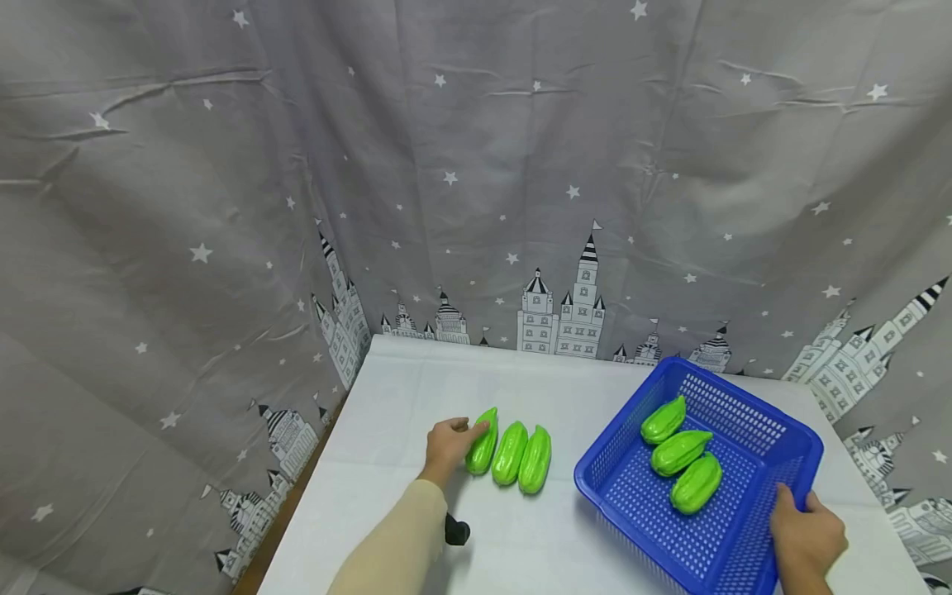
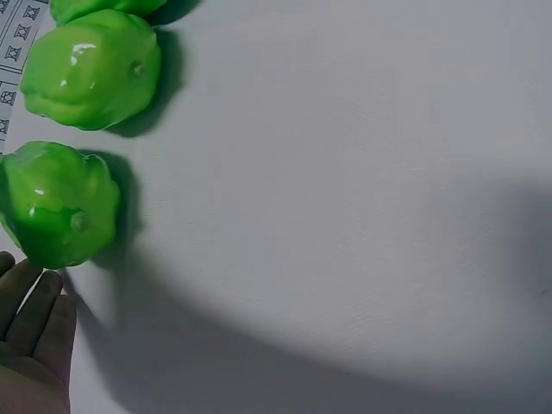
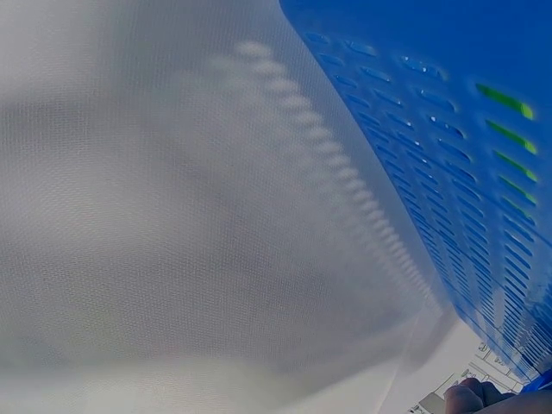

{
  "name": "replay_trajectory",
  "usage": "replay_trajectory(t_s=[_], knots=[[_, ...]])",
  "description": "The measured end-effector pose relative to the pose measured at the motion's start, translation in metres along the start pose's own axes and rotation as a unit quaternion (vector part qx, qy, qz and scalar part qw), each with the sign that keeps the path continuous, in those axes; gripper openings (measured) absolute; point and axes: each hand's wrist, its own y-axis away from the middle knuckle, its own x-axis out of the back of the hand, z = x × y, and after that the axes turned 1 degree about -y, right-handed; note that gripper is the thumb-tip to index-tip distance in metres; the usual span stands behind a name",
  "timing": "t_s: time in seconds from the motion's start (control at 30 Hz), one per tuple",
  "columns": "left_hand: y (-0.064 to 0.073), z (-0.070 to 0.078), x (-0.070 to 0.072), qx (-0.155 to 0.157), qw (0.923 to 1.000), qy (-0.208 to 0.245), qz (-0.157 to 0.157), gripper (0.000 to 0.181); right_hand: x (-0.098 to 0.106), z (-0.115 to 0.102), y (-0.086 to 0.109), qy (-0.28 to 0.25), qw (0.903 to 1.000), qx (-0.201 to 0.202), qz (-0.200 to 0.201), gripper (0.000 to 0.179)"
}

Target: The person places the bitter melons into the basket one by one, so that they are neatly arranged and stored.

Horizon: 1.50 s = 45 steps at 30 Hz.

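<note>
Three shiny green ridged gourds lie side by side on the white table, left of the middle in the head view. My left hand (image 1: 449, 446) is at the leftmost gourd (image 1: 485, 446), one digit across its upper part. In the left wrist view, straight fingers (image 2: 52, 323) reach up to the underside of that gourd (image 2: 60, 207). My right hand (image 1: 806, 533) grips the right rim of a blue plastic basket (image 1: 803, 434), thumb toward the inside. Inside the basket lie three more green gourds (image 1: 680, 452). The right wrist view shows the basket's slotted outer wall (image 3: 440, 164).
On the table, the middle gourd (image 1: 509, 454) and right gourd (image 1: 535, 460) lie between my left hand and the basket. A grey curtain (image 1: 476, 165) printed with stars and castles hangs behind the white table (image 1: 513, 545).
</note>
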Motion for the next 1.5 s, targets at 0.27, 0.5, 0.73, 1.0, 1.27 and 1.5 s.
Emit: replay_trajectory(t_s=[0.27,0.5,0.73,1.0,1.27,1.5], knots=[[0.006,-0.006,-0.011,-0.036,0.9994,0.000,-0.002,0.067,0.003,0.006,-0.002,0.006,0.9999,-0.013,-0.004,0.062],[0.013,-0.004,-0.017,-0.051,0.9978,-0.036,0.020,0.066,0.006,0.006,0.000,0.003,0.9999,-0.015,0.004,0.062],[0.021,-0.005,-0.014,-0.052,0.9944,-0.089,0.022,0.059,0.005,0.007,0.002,-0.008,0.9998,-0.012,0.015,0.062],[0.020,-0.006,-0.013,-0.068,0.9934,-0.091,0.020,0.052,0.001,0.004,0.003,-0.003,0.9998,0.005,0.017,0.059],[0.013,-0.010,-0.006,-0.055,0.9946,-0.084,0.028,0.055,-0.007,0.001,0.001,0.012,0.9994,0.026,0.021,0.057],[0.003,-0.003,-0.005,-0.056,0.9953,-0.073,0.030,0.054,-0.007,-0.002,0.000,0.009,0.9996,0.024,0.013,0.059]])
